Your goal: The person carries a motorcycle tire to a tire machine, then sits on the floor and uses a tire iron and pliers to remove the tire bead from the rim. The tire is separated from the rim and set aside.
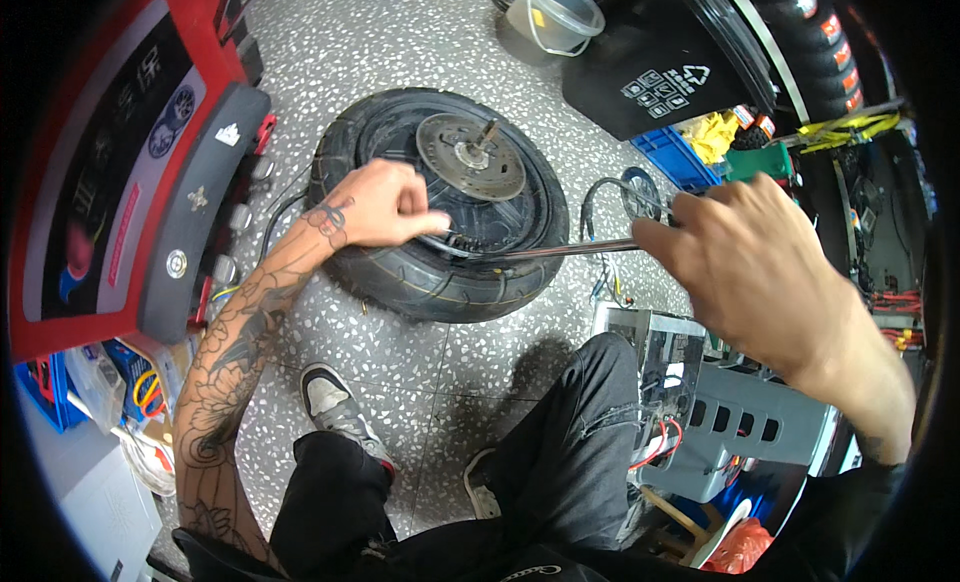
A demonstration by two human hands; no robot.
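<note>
A black tyre (pixel 480 293) on a motor wheel lies flat on the speckled floor, a metal brake disc (pixel 471 156) and an axle stub (pixel 486 134) facing up. My right hand (pixel 750 259) is closed round one end of a long metal tyre lever (pixel 577 247). The lever's far end reaches the near inner edge of the tyre. Over the left part of the wheel is my left hand (pixel 390 207), its thumb pointing to the rim by the lever's tip; whether its curled fingers hold anything is hidden.
A clear plastic bucket (pixel 555 19) and a black bin (pixel 667 64) stand beyond the wheel. A red tool cabinet (pixel 214 57) is at left. At right are a blue crate (pixel 667 158), loose cables (pixel 609 274) and a grey plastic case (pixel 780 409). My shoes are close in front.
</note>
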